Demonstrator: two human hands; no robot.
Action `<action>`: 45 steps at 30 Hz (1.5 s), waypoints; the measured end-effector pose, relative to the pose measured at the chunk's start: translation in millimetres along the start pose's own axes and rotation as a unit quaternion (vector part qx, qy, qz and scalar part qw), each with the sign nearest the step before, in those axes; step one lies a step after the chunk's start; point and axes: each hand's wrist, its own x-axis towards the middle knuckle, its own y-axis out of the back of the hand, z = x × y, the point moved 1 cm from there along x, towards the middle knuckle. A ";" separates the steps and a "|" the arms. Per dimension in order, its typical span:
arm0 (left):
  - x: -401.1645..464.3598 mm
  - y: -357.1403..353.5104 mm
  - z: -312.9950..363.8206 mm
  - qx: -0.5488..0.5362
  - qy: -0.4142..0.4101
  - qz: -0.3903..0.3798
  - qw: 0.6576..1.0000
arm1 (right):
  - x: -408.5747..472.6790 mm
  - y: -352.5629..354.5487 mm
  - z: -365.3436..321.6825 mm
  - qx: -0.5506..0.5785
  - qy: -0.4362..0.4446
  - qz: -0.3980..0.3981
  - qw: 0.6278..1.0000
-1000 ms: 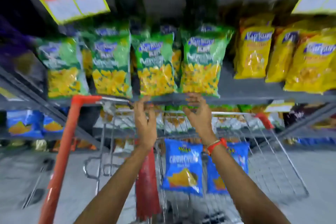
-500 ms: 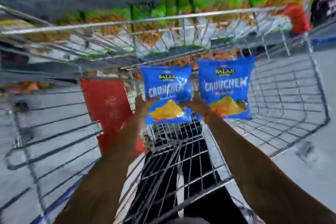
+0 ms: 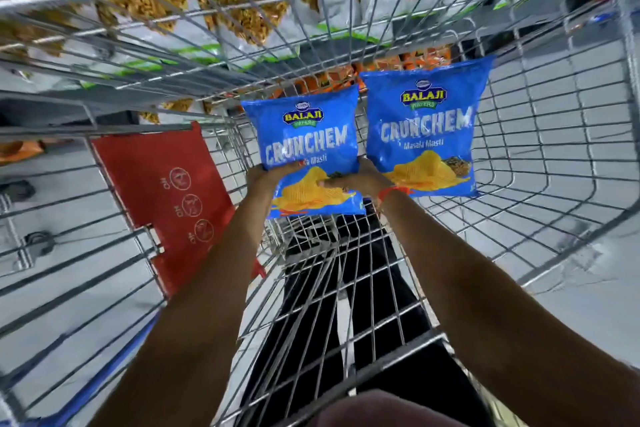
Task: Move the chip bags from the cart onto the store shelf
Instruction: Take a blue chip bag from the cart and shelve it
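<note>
Both arms stretched into cart (image 3: 540,135); left hand (image 3: 266,174) and right hand (image 3: 360,180) grip closed on near blue bag (image 3: 304,149); second blue bag (image 3: 426,128) just beside it.

The cart (image 3: 540,135) is bare metal wire, smooth and dully shiny. Its red panel (image 3: 166,198) looks like matt plastic. Both blue chip bags, the left bag (image 3: 304,135) and the right bag (image 3: 426,121), are glossy plastic film, slightly crinkled. The far packets (image 3: 242,17) beyond the wire look like shiny film too, though blurred.
</note>
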 end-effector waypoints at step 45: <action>-513.3 100.1 420.2 -0.066 -0.768 -0.018 0.637 | -530.0 44.8 -423.4 0.026 0.698 0.237 0.676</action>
